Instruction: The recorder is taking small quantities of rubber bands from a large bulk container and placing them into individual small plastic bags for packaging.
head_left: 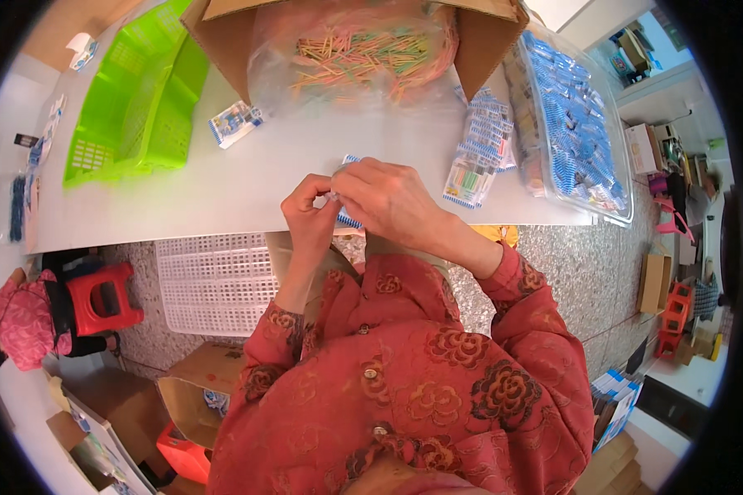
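Note:
Just above the near edge of the white table, my hands meet over a small blue-and-white striped packet [349, 219]. Fingertips of my left hand [305, 213] pinch at the packet's upper left part. My right hand [392, 202] covers most of it, its thumb and fingers closed on it, so the contents are hidden. To the right of my hands lie several similar clear packets [473, 165] in an overlapping row, the nearest showing pale green sticks inside. A single packet [236, 124] lies to the left. Beyond my hands, thin pink, yellow and green sticks [363, 58] fill a clear plastic bag.
An open cardboard box [485, 49] holds the bag. At the left stands a bright green basket [169, 124]; at the right, a clear bin [623, 186] heaped with blue packets. Below the table are a white crate [215, 285] and a red stool [103, 297] near another person [29, 322].

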Action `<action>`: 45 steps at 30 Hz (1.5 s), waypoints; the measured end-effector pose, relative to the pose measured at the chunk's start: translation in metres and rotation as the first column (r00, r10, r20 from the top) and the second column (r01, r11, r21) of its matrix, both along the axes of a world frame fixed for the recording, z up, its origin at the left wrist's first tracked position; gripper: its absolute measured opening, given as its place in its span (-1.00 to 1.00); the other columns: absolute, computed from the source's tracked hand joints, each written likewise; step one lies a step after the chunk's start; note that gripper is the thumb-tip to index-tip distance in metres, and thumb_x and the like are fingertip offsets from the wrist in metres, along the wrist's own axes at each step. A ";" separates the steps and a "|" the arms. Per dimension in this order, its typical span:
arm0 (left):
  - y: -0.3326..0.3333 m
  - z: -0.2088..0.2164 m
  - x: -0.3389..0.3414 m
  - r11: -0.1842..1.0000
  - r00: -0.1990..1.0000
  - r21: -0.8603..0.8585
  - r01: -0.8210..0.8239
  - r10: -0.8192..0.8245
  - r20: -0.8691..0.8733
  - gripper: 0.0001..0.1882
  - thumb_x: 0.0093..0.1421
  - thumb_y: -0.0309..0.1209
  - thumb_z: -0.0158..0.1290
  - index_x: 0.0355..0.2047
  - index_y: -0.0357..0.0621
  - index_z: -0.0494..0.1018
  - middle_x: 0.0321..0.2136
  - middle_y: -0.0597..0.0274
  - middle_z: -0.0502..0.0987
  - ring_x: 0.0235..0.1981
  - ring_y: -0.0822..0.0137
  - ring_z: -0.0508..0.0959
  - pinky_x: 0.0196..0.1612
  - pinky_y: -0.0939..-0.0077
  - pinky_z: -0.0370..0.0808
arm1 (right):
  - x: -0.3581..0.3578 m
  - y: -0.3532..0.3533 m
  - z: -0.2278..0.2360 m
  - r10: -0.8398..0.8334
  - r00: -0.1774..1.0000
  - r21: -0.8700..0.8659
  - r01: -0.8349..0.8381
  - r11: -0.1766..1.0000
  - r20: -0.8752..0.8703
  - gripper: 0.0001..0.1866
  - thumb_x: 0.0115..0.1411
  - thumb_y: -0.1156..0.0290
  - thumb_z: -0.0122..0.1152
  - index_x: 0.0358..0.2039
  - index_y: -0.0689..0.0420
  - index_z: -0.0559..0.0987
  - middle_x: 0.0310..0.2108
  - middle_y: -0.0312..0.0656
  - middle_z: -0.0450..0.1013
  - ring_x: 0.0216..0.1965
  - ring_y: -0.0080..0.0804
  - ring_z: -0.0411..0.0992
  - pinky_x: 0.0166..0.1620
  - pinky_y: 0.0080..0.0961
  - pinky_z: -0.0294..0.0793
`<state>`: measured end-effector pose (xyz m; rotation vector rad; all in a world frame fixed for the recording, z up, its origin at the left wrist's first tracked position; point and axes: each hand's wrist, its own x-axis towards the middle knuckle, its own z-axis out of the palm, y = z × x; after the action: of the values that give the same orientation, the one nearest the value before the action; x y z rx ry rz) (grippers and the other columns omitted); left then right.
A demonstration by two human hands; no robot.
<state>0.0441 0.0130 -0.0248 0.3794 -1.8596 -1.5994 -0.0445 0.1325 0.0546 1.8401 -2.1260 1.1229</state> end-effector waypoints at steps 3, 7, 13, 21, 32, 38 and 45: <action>0.001 -0.009 -0.004 1.000 1.000 0.018 0.007 -0.007 -0.009 -0.86 -0.13 -0.70 0.06 -0.49 -0.29 0.47 -0.56 0.29 0.48 -0.48 0.52 0.43 -0.35 0.65 0.39 | -0.004 -0.002 -0.003 -0.058 0.995 0.055 0.063 0.996 -0.082 -0.87 -0.07 0.53 0.18 -0.45 0.14 0.46 -0.49 -0.22 0.40 -0.41 -0.25 0.44 -0.41 -0.37 0.45; 0.001 -0.014 -0.003 1.000 1.000 0.009 -0.017 0.018 -0.017 -0.88 -0.09 -0.68 0.10 -0.49 -0.29 0.47 -0.57 0.32 0.48 -0.49 0.55 0.42 -0.36 0.66 0.38 | -0.008 -0.006 -0.005 -0.016 0.997 0.080 0.022 0.997 -0.081 -0.84 -0.07 0.54 0.19 -0.41 0.10 0.48 -0.49 -0.26 0.41 -0.44 -0.32 0.44 -0.41 -0.42 0.45; -0.017 -0.024 0.001 0.982 0.996 0.190 -0.023 0.007 0.088 -0.91 0.00 -0.60 0.20 -0.52 -0.25 0.48 -0.58 0.45 0.46 -0.54 0.66 0.35 -0.45 0.75 0.31 | -0.091 -0.008 -0.010 -0.166 0.948 0.059 0.156 0.986 0.272 -0.82 0.05 0.52 0.20 -0.28 0.17 0.53 -0.40 -0.26 0.49 -0.49 -0.53 0.46 -0.39 -0.60 0.44; -0.032 -0.051 0.002 0.985 0.996 0.163 -0.048 0.036 0.076 -0.90 0.00 -0.64 0.18 -0.53 -0.25 0.46 -0.61 0.50 0.41 -0.59 0.71 0.25 -0.54 0.79 0.17 | -0.226 -0.015 -0.039 -0.343 0.897 0.345 0.427 0.836 -0.279 -0.74 0.02 0.59 0.01 -0.23 0.18 0.52 -0.36 0.04 0.49 -0.30 -0.02 0.48 -0.26 -0.25 0.49; -0.029 -0.045 0.001 0.961 0.998 0.274 0.049 -0.056 0.019 -0.90 0.02 -0.70 0.12 -0.53 -0.27 0.45 -0.53 0.44 0.42 -0.44 0.64 0.33 -0.36 0.73 0.28 | -0.247 -0.064 -0.078 -0.124 0.807 0.559 0.502 0.660 -0.578 -0.84 -0.02 0.57 0.11 -0.38 0.24 0.58 -0.32 -0.04 0.51 -0.21 -0.13 0.50 -0.17 -0.34 0.52; -0.031 -0.047 0.003 0.973 0.998 0.227 0.039 -0.048 0.036 -0.89 0.02 -0.70 0.12 -0.53 -0.27 0.44 -0.54 0.44 0.41 -0.48 0.64 0.31 -0.39 0.75 0.25 | -0.233 -0.063 -0.078 -0.194 0.768 0.524 0.576 0.627 -0.610 -0.83 -0.08 0.51 0.23 -0.40 0.22 0.59 -0.33 -0.07 0.52 -0.22 -0.14 0.51 -0.17 -0.37 0.52; -0.032 -0.052 0.004 0.979 0.997 0.202 0.034 -0.046 0.057 -0.89 0.01 -0.71 0.13 -0.53 -0.28 0.45 -0.52 0.44 0.42 -0.46 0.64 0.33 -0.39 0.76 0.27 | -0.231 -0.060 -0.090 -0.124 0.670 0.428 0.593 0.682 -0.732 -0.79 -0.11 0.54 0.16 -0.37 0.27 0.52 -0.41 -0.06 0.52 -0.32 -0.17 0.52 -0.27 -0.39 0.54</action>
<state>0.0481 -0.0190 -0.0772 0.4864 -1.7650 -1.8289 -0.2759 0.0724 -0.0355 1.4668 -2.3623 -0.4139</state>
